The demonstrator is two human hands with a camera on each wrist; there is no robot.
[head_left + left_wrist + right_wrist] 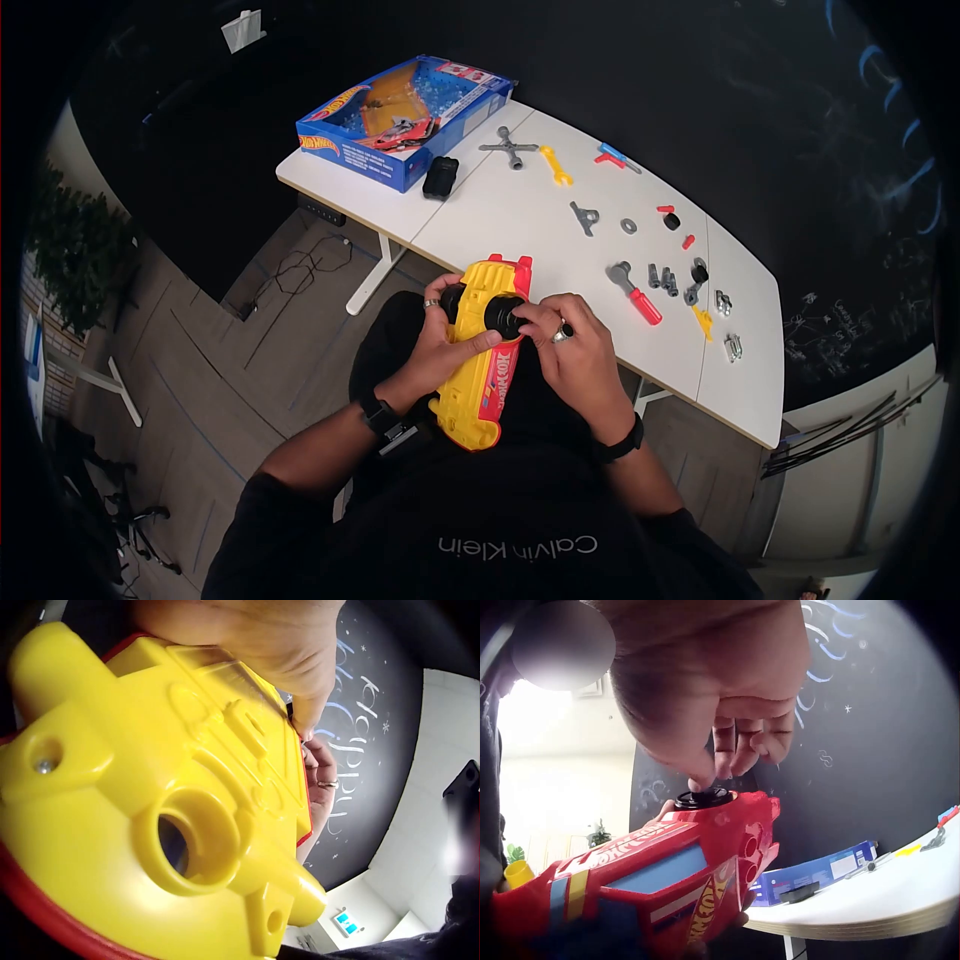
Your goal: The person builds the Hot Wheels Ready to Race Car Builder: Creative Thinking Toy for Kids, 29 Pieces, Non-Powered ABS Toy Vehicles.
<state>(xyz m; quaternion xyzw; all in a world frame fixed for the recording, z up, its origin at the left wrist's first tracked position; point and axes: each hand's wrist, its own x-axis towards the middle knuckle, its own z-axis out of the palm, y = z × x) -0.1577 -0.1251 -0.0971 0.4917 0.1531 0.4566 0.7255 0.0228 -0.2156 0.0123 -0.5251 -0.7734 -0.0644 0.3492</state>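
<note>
A toy car (467,382) with a yellow underside and a red body is above the person's lap, its yellow underside showing in the head view. My left hand (440,345) grips it around the middle, the thumb lying across the underside. A black wheel (503,316) sits on the car's red side, and a second black wheel (450,301) shows partly behind the left fingers. At the first wheel's hub, my right hand (577,352) pinches with thumb and fingertips. From the right wrist, the thumb meets the centre of that wheel (703,798).
On the white table (480,225) stand a blue toy box (440,140) and a black tray (440,178). Toy tools lie to the right: a grey cross wrench (511,148), a yellow wrench (554,166), a red-handled tool (640,302) and several small grey, red and silver parts.
</note>
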